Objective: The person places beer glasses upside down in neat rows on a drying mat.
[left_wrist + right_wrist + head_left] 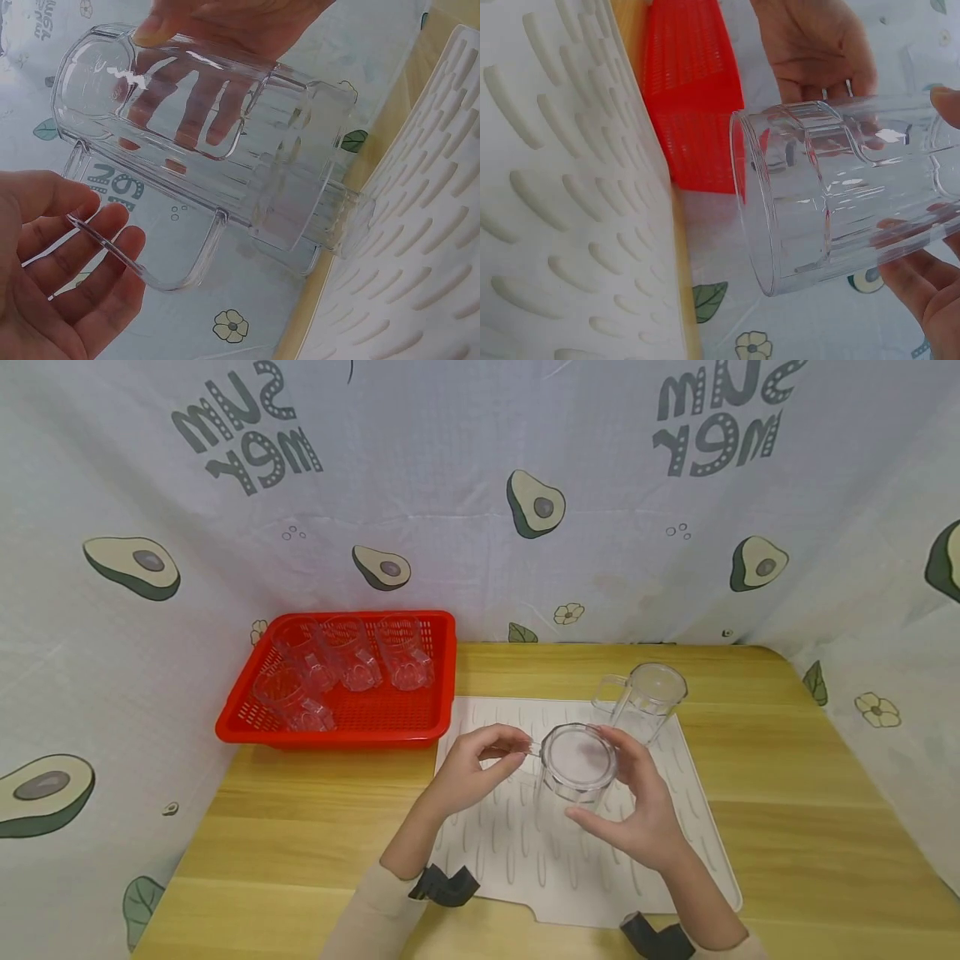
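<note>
Both hands hold a clear glass mug [579,758] upside down over a white ridged mat [517,860], its base facing up. My left hand [476,770] pinches the mug's handle [176,281] between thumb and curled fingers. My right hand [637,802] grips the mug's body from the other side, thumb in front and fingers behind the glass. In the left wrist view the mug's mouth points towards the mat, with a gap between them. Behind my right hand, a second clear mug [654,689] stands inverted at the mat's back right, handle to the left.
At the back left sits a red plastic basket [356,740] with several clear mugs [405,652] inside. The wooden table [300,835] extends around the mat. A white cloth [450,468] printed with avocados hangs behind and at the sides.
</note>
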A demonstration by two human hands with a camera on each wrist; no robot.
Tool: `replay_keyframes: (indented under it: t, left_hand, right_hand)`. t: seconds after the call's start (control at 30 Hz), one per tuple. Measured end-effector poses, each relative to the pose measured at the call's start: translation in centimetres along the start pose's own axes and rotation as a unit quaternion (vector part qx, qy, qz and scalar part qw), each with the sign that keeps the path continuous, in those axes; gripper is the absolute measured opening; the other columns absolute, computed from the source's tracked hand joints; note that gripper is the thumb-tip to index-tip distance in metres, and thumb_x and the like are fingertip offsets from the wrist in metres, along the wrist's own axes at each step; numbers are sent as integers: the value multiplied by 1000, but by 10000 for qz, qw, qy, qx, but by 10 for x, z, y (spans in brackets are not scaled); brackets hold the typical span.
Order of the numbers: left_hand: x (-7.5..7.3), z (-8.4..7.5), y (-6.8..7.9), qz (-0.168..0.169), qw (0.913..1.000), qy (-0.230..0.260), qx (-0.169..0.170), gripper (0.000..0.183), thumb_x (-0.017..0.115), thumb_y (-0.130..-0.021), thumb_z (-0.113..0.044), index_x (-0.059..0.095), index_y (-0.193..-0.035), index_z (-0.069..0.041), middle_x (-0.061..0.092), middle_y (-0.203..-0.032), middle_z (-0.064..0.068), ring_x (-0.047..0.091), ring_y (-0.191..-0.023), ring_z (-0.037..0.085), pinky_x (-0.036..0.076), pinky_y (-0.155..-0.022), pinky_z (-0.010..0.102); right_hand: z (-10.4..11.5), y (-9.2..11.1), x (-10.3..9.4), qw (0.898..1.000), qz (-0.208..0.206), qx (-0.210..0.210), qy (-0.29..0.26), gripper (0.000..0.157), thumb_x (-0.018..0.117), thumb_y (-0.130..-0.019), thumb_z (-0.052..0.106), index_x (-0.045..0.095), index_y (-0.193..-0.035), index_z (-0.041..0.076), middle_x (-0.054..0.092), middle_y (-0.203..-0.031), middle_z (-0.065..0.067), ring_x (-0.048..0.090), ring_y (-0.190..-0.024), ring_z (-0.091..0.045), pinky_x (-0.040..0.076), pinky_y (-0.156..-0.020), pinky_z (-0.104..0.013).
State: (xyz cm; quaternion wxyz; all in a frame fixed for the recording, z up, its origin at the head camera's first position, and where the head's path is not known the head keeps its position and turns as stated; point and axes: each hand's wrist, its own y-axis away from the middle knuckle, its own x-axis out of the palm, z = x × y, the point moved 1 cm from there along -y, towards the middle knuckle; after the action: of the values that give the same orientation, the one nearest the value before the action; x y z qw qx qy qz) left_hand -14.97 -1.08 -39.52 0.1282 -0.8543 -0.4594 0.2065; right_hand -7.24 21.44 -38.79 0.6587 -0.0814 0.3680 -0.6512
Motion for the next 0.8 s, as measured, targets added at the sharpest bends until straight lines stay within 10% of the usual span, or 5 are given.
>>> replay_keyframes:
  t: [0.47, 0.8]
  left_hand:
    - [-1, 0, -19, 99, 9996, -190, 191, 24, 63, -92, -2, 64, -116, 3, 67, -110, 18, 66, -100, 20, 51, -89, 29]
    - [0, 10, -32, 58, 9982, -521, -282, 25, 60, -96, -7, 62, -120, 0, 67, -114, 13, 63, -105, 19, 49, -92, 25]
  right_hand:
    - [-9, -8, -8, 9991, -208, -364, 7, 103, 87, -51, -11, 37, -140, -11, 50, -141, -10, 50, -124, -9, 42, -95, -15]
    - [-17, -18, -7, 9991, -233, 323, 110, 101, 81, -57, -19, 36, -146, -2, 47, -142, -11, 46, -125, -4, 39, -96, -13]
